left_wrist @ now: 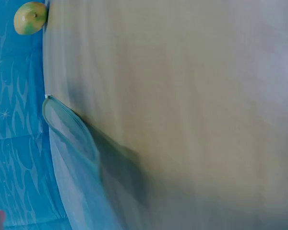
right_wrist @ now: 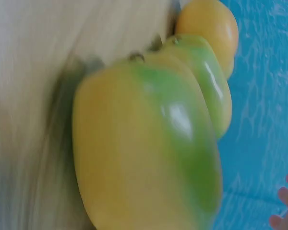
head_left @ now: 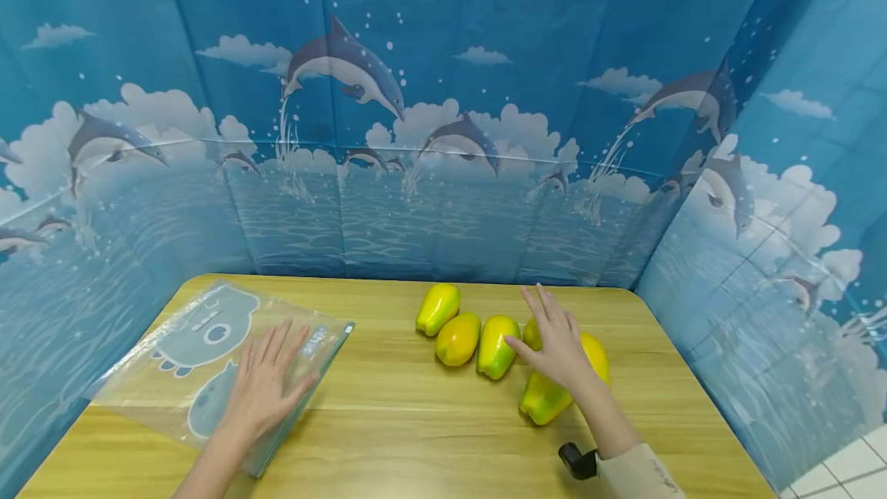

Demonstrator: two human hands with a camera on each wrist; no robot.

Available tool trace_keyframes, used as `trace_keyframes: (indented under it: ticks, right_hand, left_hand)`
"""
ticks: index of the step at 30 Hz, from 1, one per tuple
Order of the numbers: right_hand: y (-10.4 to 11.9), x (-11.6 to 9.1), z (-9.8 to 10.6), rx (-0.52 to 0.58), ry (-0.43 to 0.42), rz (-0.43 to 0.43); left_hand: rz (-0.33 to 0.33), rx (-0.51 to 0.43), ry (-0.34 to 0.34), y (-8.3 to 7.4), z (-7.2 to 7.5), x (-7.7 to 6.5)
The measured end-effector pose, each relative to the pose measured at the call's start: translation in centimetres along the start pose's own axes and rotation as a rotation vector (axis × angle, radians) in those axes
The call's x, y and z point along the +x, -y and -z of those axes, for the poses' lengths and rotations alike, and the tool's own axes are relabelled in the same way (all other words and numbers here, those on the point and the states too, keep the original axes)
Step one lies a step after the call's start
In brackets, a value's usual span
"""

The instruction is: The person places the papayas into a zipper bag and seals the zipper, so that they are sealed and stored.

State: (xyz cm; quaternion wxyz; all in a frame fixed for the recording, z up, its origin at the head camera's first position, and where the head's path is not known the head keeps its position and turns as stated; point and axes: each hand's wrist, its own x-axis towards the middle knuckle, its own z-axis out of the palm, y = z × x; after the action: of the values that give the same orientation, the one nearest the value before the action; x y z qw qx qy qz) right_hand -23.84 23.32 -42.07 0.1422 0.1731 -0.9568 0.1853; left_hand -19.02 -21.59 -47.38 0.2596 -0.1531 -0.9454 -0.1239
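Fruits (head_left: 498, 346) — at least five — lie right of one bag (head_left: 215, 353).

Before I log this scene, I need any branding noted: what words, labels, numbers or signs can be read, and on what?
No text can be read with certainty.
Clear bag: a small pale marking near its teal edge, too blurred to read.
Right sleeve: small dark lettering at the cuff, too blurred to read.
Yellow-green fruit and dolphin curtain: no lettering visible.

wood-grain table (head_left: 416, 422), blue dolphin-print curtain (head_left: 443, 199) behind, white floor tiles (head_left: 848, 462)
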Motion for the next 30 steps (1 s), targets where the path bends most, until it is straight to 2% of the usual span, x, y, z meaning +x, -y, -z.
trace_keyframes:
  ticks: [6,12,22,30]
  right_hand:
    - [1.7,0.0,-1.3,0.022,0.024,0.060]
    - [3.4,0.3,-2.7,0.021,0.052,0.112]
    - [6.4,0.4,-4.8,-0.001,0.104,0.205]
    - [8.6,0.8,-6.5,-0.002,0.134,0.300]
  left_hand:
    - [-0.007,-0.002,0.038,0.1,0.0,-1.2]
    - [0.022,-0.003,0.122,-0.2,0.3,-2.3]
    - [0.044,-0.028,0.199,-0.2,0.2,-3.8]
    - [0.051,-0.053,0.212,-0.3,0.1,-4.9]
